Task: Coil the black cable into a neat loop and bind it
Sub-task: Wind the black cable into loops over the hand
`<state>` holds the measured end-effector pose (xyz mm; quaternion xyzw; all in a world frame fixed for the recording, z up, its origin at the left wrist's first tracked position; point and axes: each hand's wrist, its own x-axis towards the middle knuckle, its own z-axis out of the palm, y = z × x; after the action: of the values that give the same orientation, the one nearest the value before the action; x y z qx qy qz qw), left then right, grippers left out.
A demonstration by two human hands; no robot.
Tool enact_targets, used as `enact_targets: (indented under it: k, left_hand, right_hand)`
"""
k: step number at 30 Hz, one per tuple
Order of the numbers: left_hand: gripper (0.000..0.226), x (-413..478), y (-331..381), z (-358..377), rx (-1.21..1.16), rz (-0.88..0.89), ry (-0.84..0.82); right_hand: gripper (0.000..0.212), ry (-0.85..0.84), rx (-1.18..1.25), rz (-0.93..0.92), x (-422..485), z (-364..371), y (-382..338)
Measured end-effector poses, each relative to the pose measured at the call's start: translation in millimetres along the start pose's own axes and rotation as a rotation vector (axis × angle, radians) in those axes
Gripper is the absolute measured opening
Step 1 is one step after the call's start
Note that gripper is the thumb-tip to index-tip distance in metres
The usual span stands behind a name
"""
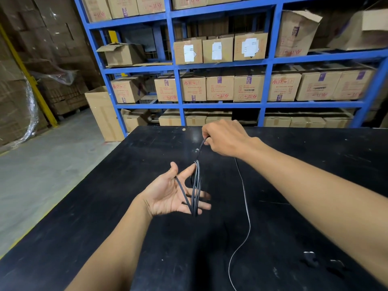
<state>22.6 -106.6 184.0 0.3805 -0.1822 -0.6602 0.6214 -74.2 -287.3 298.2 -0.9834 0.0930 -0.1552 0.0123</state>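
My left hand [170, 194] is held palm up over the black table, fingers spread. Several turns of the thin black cable [196, 185] are wound around its index and little fingers. One strand crosses the palm toward the thumb. My right hand [226, 137] is farther back and higher, and it pinches the strand that rises from the coil. From under the right hand the loose rest of the cable [246, 206] trails down across the table and off the near edge of the view.
The black table [147, 143] is scuffed, and small dark pieces [310, 258] lie at the near right. A blue rack [268, 64] full of cardboard boxes stands behind it. Grey floor, a lone box [102, 112] and a yellow post [31, 80] are to the left.
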Motion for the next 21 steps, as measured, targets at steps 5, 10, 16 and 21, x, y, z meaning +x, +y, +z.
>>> enact_targets:
  k: [5, 10, 16, 21]
  left_hand:
    - [0.067, -1.2, 5.5, -6.7, -0.029, 0.062, 0.089]
    - [0.068, -0.7, 14.6, -8.2, -0.045, 0.111, 0.16]
    - [0.067, -4.2, 27.1, -9.9, -0.112, 0.234, 0.202]
    - [0.064, -5.4, 35.2, -5.9, -0.091, 0.253, 0.252]
  right_hand:
    - [0.005, -0.02, 0.072, 0.003, -13.5, -4.9, -18.3]
    - [0.017, -0.051, 0.224, 0.068, -29.0, -1.7, -38.7]
    - [0.016, -0.117, 0.367, 0.184, -51.6, 14.3, -53.1]
    - [0.024, -0.18, 0.505, 0.255, -67.1, 38.0, -56.4]
